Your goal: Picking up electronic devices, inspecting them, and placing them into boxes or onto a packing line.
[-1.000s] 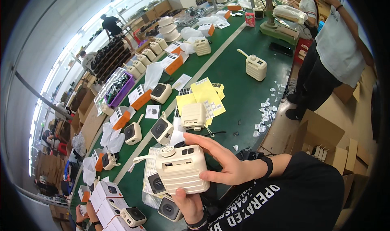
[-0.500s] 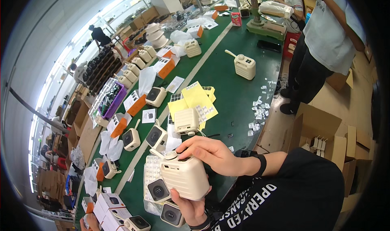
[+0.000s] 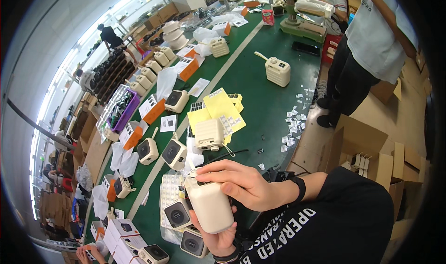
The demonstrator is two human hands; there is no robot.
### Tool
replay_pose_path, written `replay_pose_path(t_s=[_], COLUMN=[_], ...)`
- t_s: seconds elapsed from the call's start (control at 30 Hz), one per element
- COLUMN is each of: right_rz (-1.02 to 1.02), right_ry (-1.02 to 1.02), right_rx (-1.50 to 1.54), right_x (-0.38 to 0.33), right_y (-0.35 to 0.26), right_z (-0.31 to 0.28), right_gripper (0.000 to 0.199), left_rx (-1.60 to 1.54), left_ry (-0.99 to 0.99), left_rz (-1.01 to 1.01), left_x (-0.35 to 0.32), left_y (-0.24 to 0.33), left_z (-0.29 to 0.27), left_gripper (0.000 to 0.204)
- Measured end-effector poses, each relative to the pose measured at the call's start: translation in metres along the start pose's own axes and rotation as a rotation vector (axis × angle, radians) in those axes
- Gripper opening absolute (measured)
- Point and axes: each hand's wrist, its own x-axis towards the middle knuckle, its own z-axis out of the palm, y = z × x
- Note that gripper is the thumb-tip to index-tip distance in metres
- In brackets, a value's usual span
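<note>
A cream box-shaped portable speaker (image 3: 210, 209) is tilted in front of me, its smooth rounded side facing me. My left hand (image 3: 217, 236) grips it from below, fingers and thumb around its lower part. My right hand (image 3: 244, 182) lies over its top with the fingers stretched out, covering most of the buttons and the knob. Just left of it, a speaker with a square dark grille (image 3: 177, 214) rests on a sheet of clear stickers (image 3: 170, 189). Another speaker (image 3: 194, 243) sits below that one. A ribbed speaker (image 3: 209, 133) stands on yellow sticker sheets (image 3: 223, 107) beyond my hands.
More speakers, orange-and-white boxes (image 3: 152, 108) and white wrapping line the green table (image 3: 241, 73). One speaker (image 3: 278, 72) stands alone farther right, near scattered clear scraps (image 3: 292, 124). A purple basket (image 3: 124, 111) is at left. Open cartons (image 3: 357, 143) and a standing person (image 3: 371, 45) are at right.
The held speaker has turned from its ribbed face to its smooth side. My right fingers have flattened across its top. At lower left, another person's hands have come further into view.
</note>
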Motion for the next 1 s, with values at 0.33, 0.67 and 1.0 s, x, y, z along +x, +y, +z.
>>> replay_pose_path(t_s=[0.33, 0.67, 1.0], right_rz=[-0.034, -0.053, 0.169], right_ry=[-0.050, -0.194, -0.216], right_rx=[0.019, 0.053, -0.119], right_x=[0.001, -0.001, 0.150], right_y=[-0.001, 0.005, 0.083], right_z=[0.000, -0.013, -0.024], right_gripper=[0.035, 0.040, 0.033], left_rx=[0.409, 1.309, 1.529], left_ry=[0.105, 0.222, 0.772], left_rz=[0.322, 0.526, 1.470], left_x=[0.002, -0.003, -0.145], left_y=[-0.008, -0.013, 0.058], left_z=[0.002, 0.019, 0.040], left_gripper=[0.068, 0.088, 0.061])
